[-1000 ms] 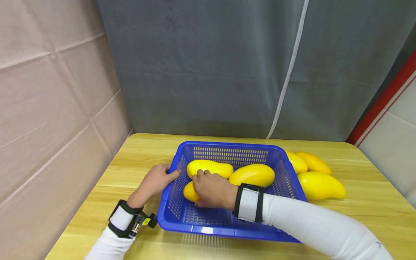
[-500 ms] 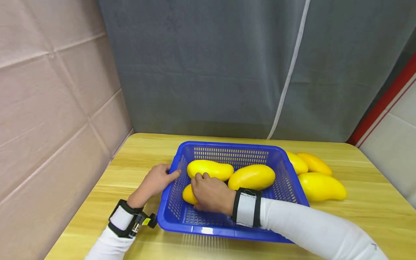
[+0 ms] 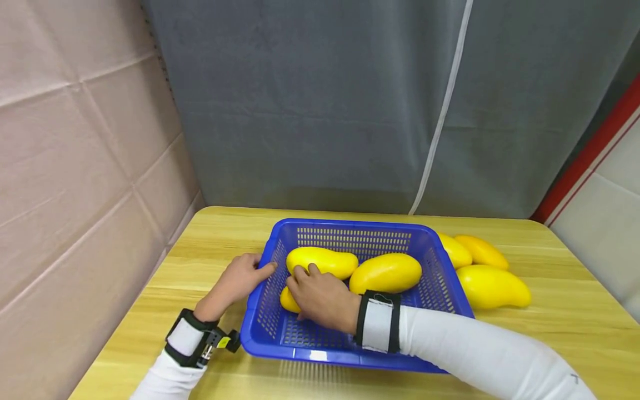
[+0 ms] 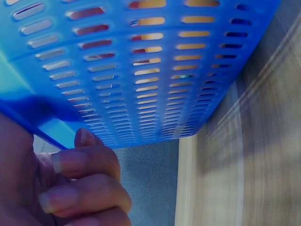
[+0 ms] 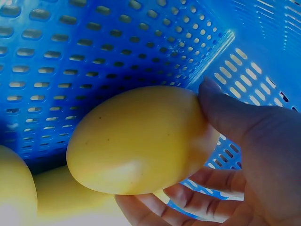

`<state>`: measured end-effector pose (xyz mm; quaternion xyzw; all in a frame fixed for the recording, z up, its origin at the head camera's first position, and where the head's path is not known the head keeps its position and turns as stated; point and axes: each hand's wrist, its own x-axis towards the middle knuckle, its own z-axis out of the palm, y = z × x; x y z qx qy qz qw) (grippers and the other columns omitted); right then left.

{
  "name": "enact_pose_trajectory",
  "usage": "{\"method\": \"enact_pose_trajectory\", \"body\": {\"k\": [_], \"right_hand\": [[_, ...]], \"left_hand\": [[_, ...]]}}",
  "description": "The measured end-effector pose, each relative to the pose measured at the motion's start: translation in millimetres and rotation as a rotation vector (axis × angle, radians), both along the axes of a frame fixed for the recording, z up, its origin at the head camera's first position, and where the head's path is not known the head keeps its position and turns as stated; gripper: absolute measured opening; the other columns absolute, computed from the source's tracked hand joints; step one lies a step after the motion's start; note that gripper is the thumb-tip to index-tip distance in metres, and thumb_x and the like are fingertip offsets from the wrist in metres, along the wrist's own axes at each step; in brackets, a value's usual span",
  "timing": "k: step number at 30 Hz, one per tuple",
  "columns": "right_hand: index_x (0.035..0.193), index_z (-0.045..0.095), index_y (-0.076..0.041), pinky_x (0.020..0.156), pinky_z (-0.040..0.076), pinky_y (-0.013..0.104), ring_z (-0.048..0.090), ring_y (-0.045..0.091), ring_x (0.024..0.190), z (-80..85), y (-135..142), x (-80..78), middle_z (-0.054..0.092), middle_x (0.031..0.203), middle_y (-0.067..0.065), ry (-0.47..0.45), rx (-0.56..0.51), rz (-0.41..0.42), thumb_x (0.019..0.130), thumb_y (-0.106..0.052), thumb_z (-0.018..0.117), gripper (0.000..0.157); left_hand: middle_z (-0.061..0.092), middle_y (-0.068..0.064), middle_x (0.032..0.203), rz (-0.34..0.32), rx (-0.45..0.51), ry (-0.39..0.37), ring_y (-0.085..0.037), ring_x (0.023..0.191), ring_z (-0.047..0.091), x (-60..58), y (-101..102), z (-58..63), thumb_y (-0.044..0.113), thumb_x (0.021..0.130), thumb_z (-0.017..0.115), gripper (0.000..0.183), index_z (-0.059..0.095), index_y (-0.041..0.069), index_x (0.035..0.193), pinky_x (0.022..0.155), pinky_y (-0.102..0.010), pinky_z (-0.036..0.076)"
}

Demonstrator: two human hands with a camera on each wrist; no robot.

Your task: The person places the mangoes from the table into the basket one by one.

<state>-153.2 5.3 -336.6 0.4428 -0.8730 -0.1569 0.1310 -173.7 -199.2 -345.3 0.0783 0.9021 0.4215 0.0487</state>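
Note:
A blue perforated plastic basket [image 3: 350,223] stands on the wooden table. My left hand [image 3: 243,280] grips its left rim, thumb over the top; in the left wrist view the curled fingers [image 4: 94,162] show outside the wall. Inside the basket, my right hand [image 3: 325,297] holds a yellow mango [image 5: 136,141] near the left side. The right wrist view shows the thumb on one side of that mango and fingers on the other. Two more mangoes lie in the basket, one behind the hand [image 3: 320,261] and another to its right, a yellow mango [image 3: 386,273].
Three mangoes [image 3: 492,286] lie together on the table [image 3: 565,278], against or close to the basket's right side. A grey curtain [image 3: 310,128] hangs behind the table. Pale padded wall [image 3: 85,183] runs along the left.
My right hand has shifted slightly left inside the basket with the mango, and its fingers look a little more spread. The left hand and basket stay in place.

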Motion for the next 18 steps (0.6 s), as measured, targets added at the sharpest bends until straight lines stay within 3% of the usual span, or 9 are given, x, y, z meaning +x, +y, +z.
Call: {"method": "enact_pose_trajectory", "body": {"k": [8,18], "right_hand": [[0.11,0.055,-0.012,0.053,0.051,0.024,0.052,0.018,0.077,0.7,-2.6,-0.1,0.05,0.095,0.002,-0.002,0.011,0.002,0.076,-0.062,0.068,0.062],[0.112,0.057,-0.011,0.058,0.054,0.026,0.053,0.019,0.083,7.0,-1.0,-2.5,0.05,0.103,0.003,-0.121,-0.021,-0.033,0.073,-0.059,0.073,0.064]], "left_hand": [[0.064,-0.004,0.065,-0.002,-0.011,0.027,-0.017,0.05,0.061,1.1,-1.3,1.1,0.027,0.095,0.057,0.03,0.066,-0.001,0.094,0.047,-0.031,0.051],[0.065,-0.004,0.066,0.003,0.004,0.003,-0.018,0.051,0.063,-0.1,-0.7,-0.5,0.027,0.095,0.056,0.03,0.066,-0.002,0.096,0.047,-0.031,0.052]]}}
